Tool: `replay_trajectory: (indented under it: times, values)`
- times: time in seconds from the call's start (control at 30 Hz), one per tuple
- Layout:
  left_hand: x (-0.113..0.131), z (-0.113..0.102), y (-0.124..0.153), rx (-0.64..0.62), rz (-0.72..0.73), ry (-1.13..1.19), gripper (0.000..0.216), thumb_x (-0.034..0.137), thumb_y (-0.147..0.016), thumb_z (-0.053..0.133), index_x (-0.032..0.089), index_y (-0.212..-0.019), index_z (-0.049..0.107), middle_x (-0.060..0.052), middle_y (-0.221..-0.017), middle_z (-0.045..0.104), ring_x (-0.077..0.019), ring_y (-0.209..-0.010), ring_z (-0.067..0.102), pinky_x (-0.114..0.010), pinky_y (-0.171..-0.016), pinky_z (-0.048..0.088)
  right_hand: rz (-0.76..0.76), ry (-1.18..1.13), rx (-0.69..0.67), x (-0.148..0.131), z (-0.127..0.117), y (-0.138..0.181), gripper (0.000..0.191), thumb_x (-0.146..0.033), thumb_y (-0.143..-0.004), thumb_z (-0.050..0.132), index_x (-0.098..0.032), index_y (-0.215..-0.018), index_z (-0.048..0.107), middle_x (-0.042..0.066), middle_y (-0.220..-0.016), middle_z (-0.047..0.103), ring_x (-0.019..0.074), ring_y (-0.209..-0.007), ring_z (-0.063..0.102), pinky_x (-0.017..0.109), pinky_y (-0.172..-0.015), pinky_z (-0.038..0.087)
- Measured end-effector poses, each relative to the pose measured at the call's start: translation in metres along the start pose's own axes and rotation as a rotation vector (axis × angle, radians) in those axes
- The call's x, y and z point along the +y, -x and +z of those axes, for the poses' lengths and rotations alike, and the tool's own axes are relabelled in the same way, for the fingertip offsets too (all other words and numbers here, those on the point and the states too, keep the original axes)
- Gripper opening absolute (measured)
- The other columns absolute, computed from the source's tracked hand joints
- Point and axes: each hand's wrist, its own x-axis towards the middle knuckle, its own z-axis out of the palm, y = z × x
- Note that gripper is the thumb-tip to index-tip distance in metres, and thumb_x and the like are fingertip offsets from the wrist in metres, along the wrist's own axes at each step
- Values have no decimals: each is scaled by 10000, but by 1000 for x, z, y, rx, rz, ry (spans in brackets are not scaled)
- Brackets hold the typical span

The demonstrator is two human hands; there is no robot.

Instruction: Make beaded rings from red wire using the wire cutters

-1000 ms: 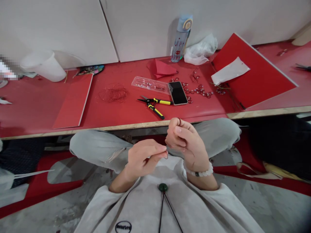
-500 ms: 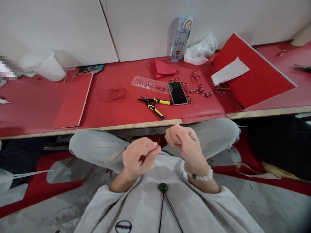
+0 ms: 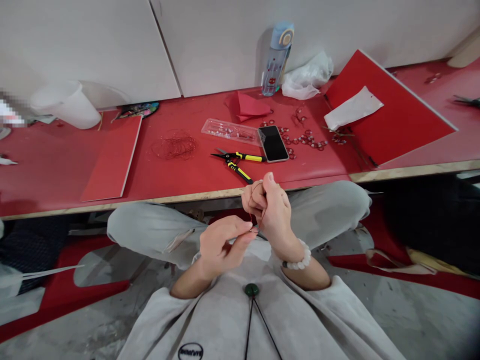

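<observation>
Over my lap, my left hand (image 3: 225,246) pinches a thin red cord (image 3: 251,216) between thumb and fingertips. My right hand (image 3: 272,207) is just beyond it, fingers curled, with the cord looped over them and running down to the left fingertips. Whatever small piece sits in the left pinch is too small to make out. On the table ahead lie yellow-and-black pliers (image 3: 240,162) with spread handles. Behind them are a clear tray (image 3: 230,131) holding small beads and a phone (image 3: 273,143). A tangle of red cord (image 3: 174,145) lies to the left.
Several small beaded rings (image 3: 309,140) lie right of the phone. A blue water bottle (image 3: 275,62) and a plastic bag (image 3: 308,77) stand by the wall. Red boards (image 3: 393,110) rest at the right and left. A white bin (image 3: 77,105) leans at the far left. The table edge (image 3: 180,197) crosses before my knees.
My right hand has turned and come closer to my left hand, its thumb now pointing up. The cord now loops over its fingers. My left hand has shifted slightly right.
</observation>
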Motion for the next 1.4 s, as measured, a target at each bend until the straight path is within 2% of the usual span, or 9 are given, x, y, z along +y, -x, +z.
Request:
replay_trajectory:
  times: [0.3, 0.47, 0.6, 0.7, 0.8, 0.9, 1.1, 1.27, 1.4]
  values:
    - [4, 0, -3, -6, -84, 141, 238, 145, -989, 639, 244, -1192, 714, -5, -786, 791, -106, -584, 711, -184, -512, 562, -6, -11, 80, 12, 6, 4, 778, -913, -830, 464, -268, -454, 243, -67, -451, 200, 92, -416, 215, 283, -390, 204]
    - [4, 1, -3, 21, -85, 139, 215, 147, -980, 658, 232, -1168, 714, -5, -785, 787, -103, -578, 715, -184, -521, 580, 22, -33, 26, 14, 5, 8, 724, -822, -888, 507, -257, -500, 274, -72, -478, 227, 92, -422, 257, 274, -398, 232]
    - [7, 3, -5, 99, -92, 203, 191, 158, -1002, 632, 212, -1166, 713, -15, -777, 786, -103, -565, 720, -181, -515, 592, -26, 1, 67, 19, 1, 19, 410, -643, -943, 601, -251, -841, 537, -33, -732, 536, 113, -566, 504, 258, -507, 425]
    - [11, 4, -8, 124, -119, 233, 129, 214, -1007, 645, 208, -1116, 713, -8, -729, 774, -104, -531, 711, -176, -487, 579, -170, 136, 88, 22, -4, 28, 324, -558, -1021, 532, -288, -1200, 540, 36, -1086, 642, 145, -825, 640, 300, -707, 539]
    - [13, 5, -10, 151, -146, 233, 101, 260, -1003, 662, 212, -1076, 713, 7, -695, 764, -99, -504, 699, -175, -480, 577, -261, 290, 36, 20, -10, 34, 387, -549, -1057, 452, -290, -1339, 509, 91, -1274, 640, 192, -1001, 662, 379, -869, 552]
    - [15, 5, -10, 179, -164, 267, 105, 281, -999, 675, 212, -1063, 721, 15, -677, 764, -97, -485, 694, -180, -485, 589, -258, 361, -47, 20, -16, 36, 475, -595, -1064, 358, -274, -1367, 536, 120, -1362, 639, 241, -1091, 660, 434, -903, 541]
    - [14, 5, -8, 195, -205, 351, 123, 264, -1005, 662, 222, -1098, 732, 8, -742, 793, -102, -517, 722, -167, -464, 584, -246, 375, -251, 23, -23, 42, 524, -550, -1091, 280, -327, -1535, 446, 93, -1463, 618, 256, -1266, 618, 461, -1034, 519]
    - [11, 2, -5, 230, -186, 128, 94, 307, -977, 703, 220, -982, 738, 17, -741, 786, -85, -520, 718, -139, -485, 570, -322, 401, -468, 21, -23, 50, 662, -641, -1055, 317, -390, -1657, 207, 44, -1664, 433, 266, -1476, 487, 471, -1165, 489]
    - [7, -4, 1, 161, -136, -27, 116, 265, -972, 706, 251, -1084, 731, 7, -838, 807, -101, -592, 746, -161, -520, 592, -346, 467, -500, 14, -25, 51, 664, -591, -1065, 375, -370, -1665, 194, 37, -1709, 374, 252, -1541, 422, 451, -1233, 443]
